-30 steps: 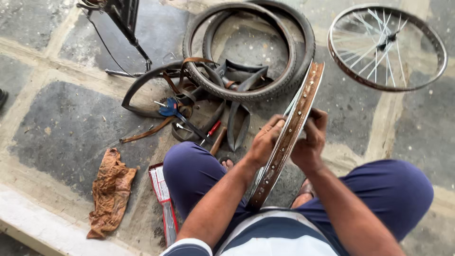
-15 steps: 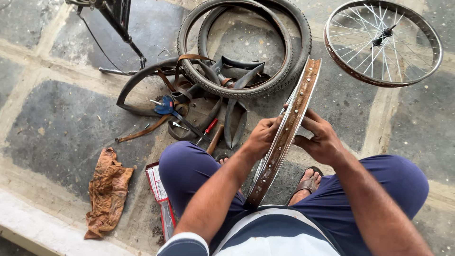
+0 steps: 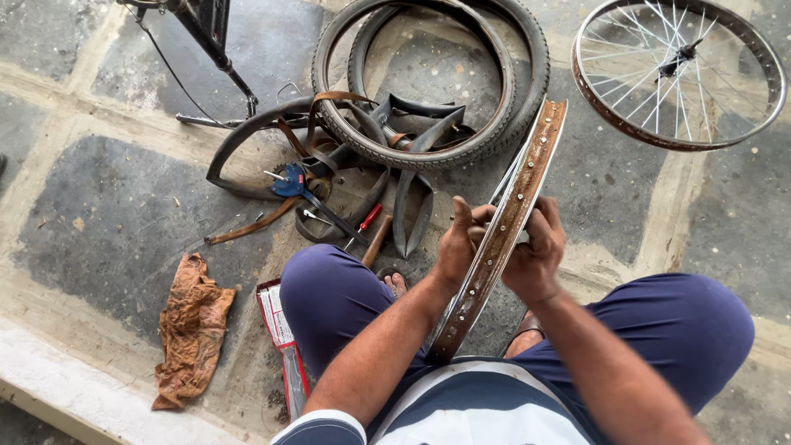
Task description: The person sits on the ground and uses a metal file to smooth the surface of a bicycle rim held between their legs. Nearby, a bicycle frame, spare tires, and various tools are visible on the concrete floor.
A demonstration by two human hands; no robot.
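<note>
I sit on a stone floor with a rusty bicycle wheel rim standing on edge between my knees. My left hand grips the rim's left side, thumb on the inner brown band. On the rim's right side my right hand is wrapped around it at the same height. The lower part of the rim disappears between my thighs.
Two black tyres and limp inner tubes lie ahead, with blue-handled pliers and a red-handled screwdriver. A spoked wheel lies at the top right. A brown rag and a small box are at left.
Both hands shifted along the rim: the right hand closed in from an open reach to a grip. The view moved slightly.
</note>
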